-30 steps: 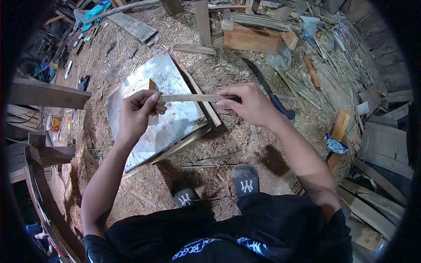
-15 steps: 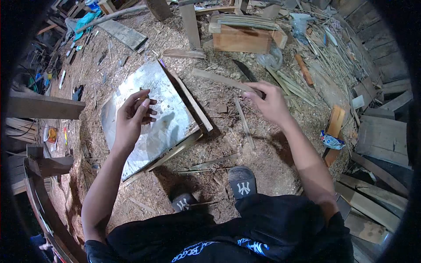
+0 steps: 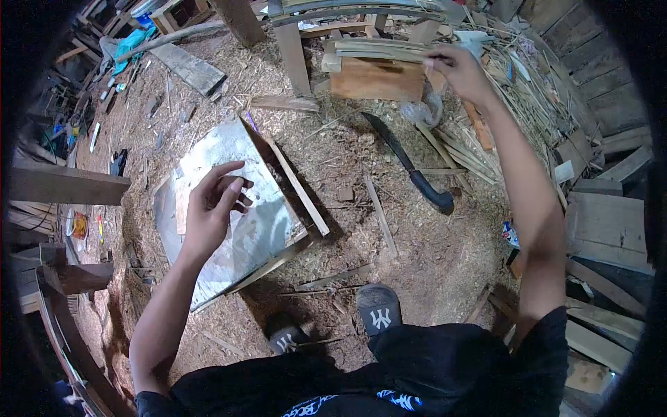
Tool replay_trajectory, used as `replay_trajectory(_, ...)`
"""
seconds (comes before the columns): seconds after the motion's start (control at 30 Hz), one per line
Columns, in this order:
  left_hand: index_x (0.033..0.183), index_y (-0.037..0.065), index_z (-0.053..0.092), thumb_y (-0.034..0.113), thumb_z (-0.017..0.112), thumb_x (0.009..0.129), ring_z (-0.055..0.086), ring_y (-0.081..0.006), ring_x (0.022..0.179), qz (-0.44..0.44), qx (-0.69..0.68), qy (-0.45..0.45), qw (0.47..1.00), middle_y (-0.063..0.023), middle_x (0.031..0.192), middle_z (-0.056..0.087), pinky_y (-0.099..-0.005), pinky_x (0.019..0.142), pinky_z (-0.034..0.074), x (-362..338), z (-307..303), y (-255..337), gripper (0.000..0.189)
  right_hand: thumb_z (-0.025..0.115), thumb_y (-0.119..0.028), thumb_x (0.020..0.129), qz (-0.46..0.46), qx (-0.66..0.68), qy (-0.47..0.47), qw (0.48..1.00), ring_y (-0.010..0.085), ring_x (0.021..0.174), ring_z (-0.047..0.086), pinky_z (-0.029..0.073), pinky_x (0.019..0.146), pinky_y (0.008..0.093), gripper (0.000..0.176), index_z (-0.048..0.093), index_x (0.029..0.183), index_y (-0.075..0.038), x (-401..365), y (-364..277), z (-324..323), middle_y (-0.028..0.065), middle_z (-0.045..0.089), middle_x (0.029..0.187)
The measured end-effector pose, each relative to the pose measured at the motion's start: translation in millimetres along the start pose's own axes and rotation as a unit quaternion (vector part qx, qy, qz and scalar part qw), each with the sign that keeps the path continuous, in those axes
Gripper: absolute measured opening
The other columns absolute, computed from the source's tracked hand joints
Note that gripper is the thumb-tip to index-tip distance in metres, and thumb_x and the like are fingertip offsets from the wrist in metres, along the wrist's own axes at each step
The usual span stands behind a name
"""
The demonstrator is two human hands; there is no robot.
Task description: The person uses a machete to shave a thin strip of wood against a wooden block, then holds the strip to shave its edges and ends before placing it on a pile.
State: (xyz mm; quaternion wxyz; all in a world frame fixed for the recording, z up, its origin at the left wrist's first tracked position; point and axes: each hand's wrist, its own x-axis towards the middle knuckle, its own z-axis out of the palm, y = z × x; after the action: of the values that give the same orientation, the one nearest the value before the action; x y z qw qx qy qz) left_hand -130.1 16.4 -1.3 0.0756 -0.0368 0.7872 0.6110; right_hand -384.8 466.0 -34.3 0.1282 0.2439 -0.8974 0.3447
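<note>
Wooden strips on a block, right hand at its right edge, grip unclear, left hand loose-fingered over silvery board

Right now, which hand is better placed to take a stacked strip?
Likely your right hand: it is at one end of the strips, while your left hand hangs over the panel, away from them.

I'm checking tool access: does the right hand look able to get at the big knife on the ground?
Probably yes: the big knife lies with nothing over it and its handle on the near side, though the right hand is at the wood strips.
</note>
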Motion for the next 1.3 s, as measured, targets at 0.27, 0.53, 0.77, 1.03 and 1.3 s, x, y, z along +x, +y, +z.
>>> replay_trajectory(0.27,0.134,0.002,0.054,0.013,0.055,0.103,0.065,-0.0101,0.079,-0.027,0.048,0.015,0.998,-0.0081,0.101,0.069,-0.0223,0.064,0.048,-7.9,-3.1,2.3,0.033,0.075,-0.021,0.091,0.1,0.054,-0.152,0.982,0.0127,0.081,0.065,0.05,0.074,0.0287,0.026,0.075,0.11,-0.003,53.5,56.7,-9.2,0.0053,0.073,0.093)
replay_trajectory(0.53,0.135,0.002,0.053,0.013,0.055,0.103,0.065,-0.0098,0.079,-0.036,0.053,0.027,0.998,-0.0073,0.103,0.068,-0.022,0.064,0.046,-7.4,-4.5,-0.6,0.034,0.078,-0.01,0.086,0.263,0.018,-0.216,0.94,0.0161,0.075,0.06,0.05,0.068,0.0369,0.015,0.072,0.086,0.004,68.3,8.2,-24.4,0.0095,0.068,0.083)
replay_trajectory(0.77,0.136,0.002,0.052,0.015,0.056,0.103,0.066,-0.0102,0.081,-0.042,0.035,0.027,0.998,-0.0081,0.105,0.068,-0.022,0.066,0.048,-4.9,-6.2,-4.4,0.036,0.076,-0.012,0.088,0.211,-0.013,-0.225,0.951,0.0208,0.111,0.058,0.048,0.092,0.0368,0.02,0.072,0.105,-0.003,70.5,-14.5,-21.3,0.0076,0.063,0.122)
replay_trajectory(1.03,0.136,0.001,0.052,0.013,0.055,0.103,0.065,-0.011,0.081,-0.054,0.016,0.022,0.998,-0.0088,0.105,0.067,-0.0244,0.069,0.051,-4.3,-8.4,-7.6,0.035,0.076,-0.008,0.087,0.054,0.004,-0.219,0.974,0.0186,0.09,0.064,0.052,0.079,0.0359,0.011,0.074,0.096,-0.003,74.3,26.5,-7.5,0.0084,0.07,0.091)
replay_trajectory(1.3,0.136,0.001,0.052,0.012,0.054,0.103,0.064,-0.0114,0.082,-0.045,0.021,0.007,0.999,-0.0087,0.103,0.066,-0.0257,0.07,0.052,-3.5,-8.9,-5.6,0.034,0.081,-0.009,0.083,0.048,0.002,-0.144,0.988,0.0194,0.084,0.065,0.053,0.075,0.0371,0.015,0.072,0.09,0.0,58.7,19.9,20.9,0.0097,0.069,0.087)
